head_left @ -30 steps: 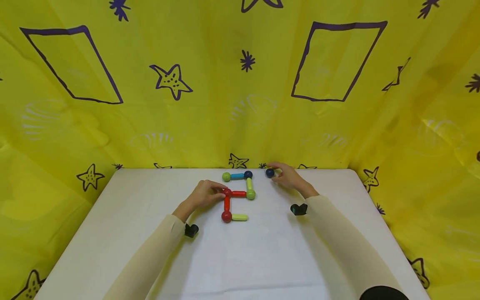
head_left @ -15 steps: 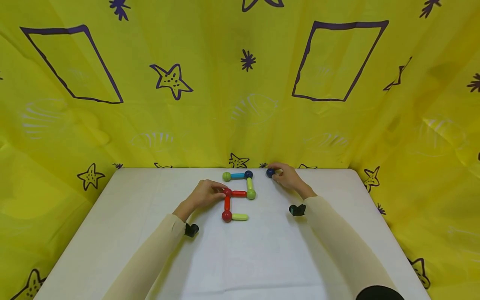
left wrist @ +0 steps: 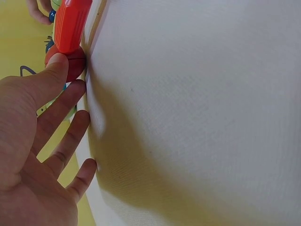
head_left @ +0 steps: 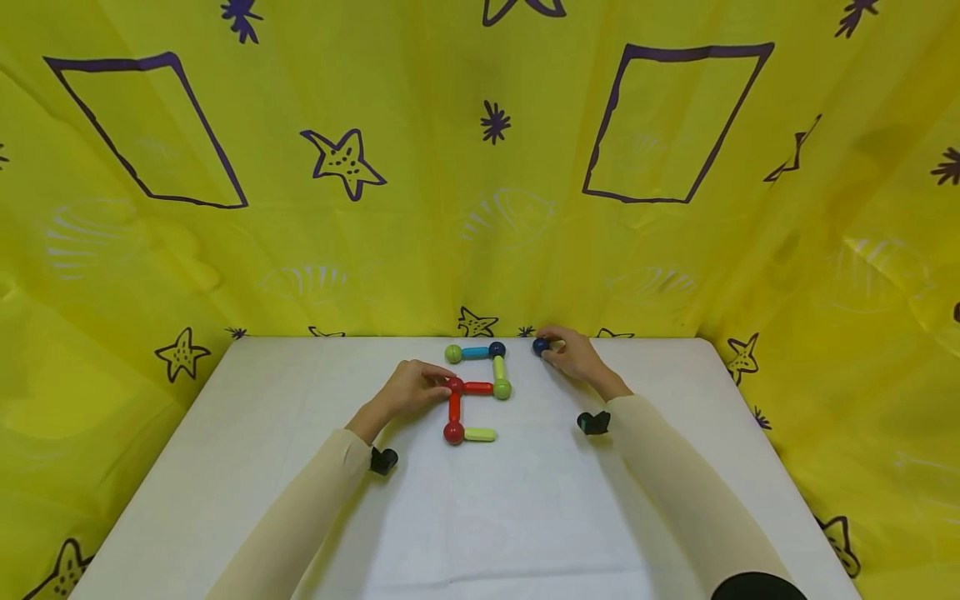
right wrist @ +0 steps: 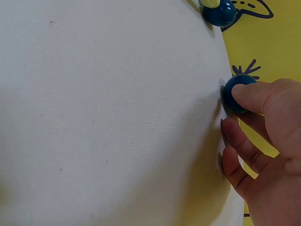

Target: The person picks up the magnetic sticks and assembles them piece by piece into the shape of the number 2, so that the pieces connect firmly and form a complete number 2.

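My left hand pinches a red ball at the upper left corner of a flat zigzag of magnetic balls and sticks. Its thumb lies on the ball, and the other fingers spread against the cloth. From that ball one red stick runs right to a green ball; another red stick runs toward me to a second red ball. To the right, near the table's far edge, my right hand pinches a loose dark blue ball between thumb and fingers.
Farther back, a pale green stick leads to another dark blue ball, then a blue stick and a green ball. A pale green stick extends from the front red ball. Yellow printed cloth rises behind the white table.
My right thumb and fingers have closed onto the loose dark blue ball, which they stood slightly apart around earlier. My left hand and the joined pieces have stayed in place.
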The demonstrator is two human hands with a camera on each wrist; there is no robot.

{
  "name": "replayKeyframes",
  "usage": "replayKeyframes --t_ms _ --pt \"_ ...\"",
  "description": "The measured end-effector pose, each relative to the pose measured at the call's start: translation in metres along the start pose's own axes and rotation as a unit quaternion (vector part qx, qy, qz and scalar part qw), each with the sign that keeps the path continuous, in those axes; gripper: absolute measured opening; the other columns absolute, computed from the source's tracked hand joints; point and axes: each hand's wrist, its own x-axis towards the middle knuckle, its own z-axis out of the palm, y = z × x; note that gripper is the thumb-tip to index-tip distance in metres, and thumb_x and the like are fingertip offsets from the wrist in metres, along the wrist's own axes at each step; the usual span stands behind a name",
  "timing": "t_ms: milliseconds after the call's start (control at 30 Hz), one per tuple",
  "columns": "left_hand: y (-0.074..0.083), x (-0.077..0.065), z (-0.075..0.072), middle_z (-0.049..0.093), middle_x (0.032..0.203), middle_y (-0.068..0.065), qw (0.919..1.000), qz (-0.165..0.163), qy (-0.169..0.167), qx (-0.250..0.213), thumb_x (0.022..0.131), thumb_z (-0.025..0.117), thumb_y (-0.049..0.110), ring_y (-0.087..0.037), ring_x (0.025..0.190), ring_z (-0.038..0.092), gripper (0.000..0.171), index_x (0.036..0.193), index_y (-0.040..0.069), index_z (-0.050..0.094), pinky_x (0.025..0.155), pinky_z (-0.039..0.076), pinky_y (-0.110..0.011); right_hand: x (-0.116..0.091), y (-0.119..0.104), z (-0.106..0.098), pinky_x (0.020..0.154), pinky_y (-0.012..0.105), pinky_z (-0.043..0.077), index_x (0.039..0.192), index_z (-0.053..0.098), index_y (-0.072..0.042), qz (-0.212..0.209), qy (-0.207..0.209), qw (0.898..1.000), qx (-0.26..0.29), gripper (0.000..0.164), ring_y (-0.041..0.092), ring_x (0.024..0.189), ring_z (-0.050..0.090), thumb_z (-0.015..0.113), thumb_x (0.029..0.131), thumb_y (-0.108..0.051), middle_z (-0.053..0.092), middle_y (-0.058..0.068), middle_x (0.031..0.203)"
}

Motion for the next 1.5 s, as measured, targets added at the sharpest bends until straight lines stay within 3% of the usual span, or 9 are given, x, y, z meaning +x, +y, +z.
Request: replayKeyframes --t_ms 233,467,700,933,1500 --pt "-0.003 0.001 0.002 0.074 0.093 0.001 1.0000 0.003 0.003 0.000 0.093 0.078 0.016 -0.016 0.087 0.063 0.025 0.117 0.010 0.079 0.082 0.053 -0.033 -0.002 0.000 -0.001 0.083 0.041 0.053 0.131 0.064 -0.004 -0.012 0.001 1.000 -0.011 0.035 0.030 0.096 0.064 0.069 0.096 -0.005 0.066 0.022 0.127" --pt "-0.004 0.001 0.002 0.074 0.092 0.002 1.0000 0.001 0.008 -0.003 0.092 0.079 0.016 -0.017 0.088 0.063 0.025 0.117 0.011 0.079 0.083 0.053 -0.033 -0.009 -0.002 -0.007 0.086 0.044 0.054 0.128 0.066 -0.006 -0.035 -0.010 0.999 -0.029 0.034 0.030 0.100 0.065 0.074 0.095 -0.010 0.068 0.019 0.123" --pt "-0.004 0.001 0.001 0.074 0.092 0.002 1.0000 -0.001 0.005 0.001 0.093 0.078 0.017 -0.017 0.088 0.063 0.026 0.118 0.011 0.079 0.083 0.053 -0.033 -0.020 -0.013 -0.016 0.077 0.038 0.055 0.129 0.067 -0.010 -0.056 -0.020 0.998 -0.023 0.036 0.022 0.083 0.067 0.076 0.094 -0.014 0.070 0.016 0.122" --pt "-0.004 0.001 0.002 0.074 0.092 0.002 0.9999 0.007 0.007 0.004 0.093 0.078 0.016 -0.016 0.087 0.063 0.026 0.118 0.011 0.079 0.083 0.054 -0.034 -0.037 -0.025 -0.024 0.080 0.040 0.055 0.126 0.068 -0.008 -0.113 -0.010 0.994 -0.006 0.036 0.027 0.093 0.068 0.078 0.093 -0.015 0.072 0.013 0.119" --pt "-0.003 0.001 0.001 0.074 0.094 0.002 1.0000 -0.001 0.003 0.000 0.093 0.077 0.017 -0.017 0.090 0.063 0.026 0.119 0.011 0.078 0.086 0.054 -0.035 -0.072 -0.040 -0.020 0.073 0.031 0.056 0.122 0.070 -0.012 -0.100 -0.027 0.993 0.060 0.032 0.020 0.085 0.065 0.080 0.091 -0.016 0.070 0.005 0.118"
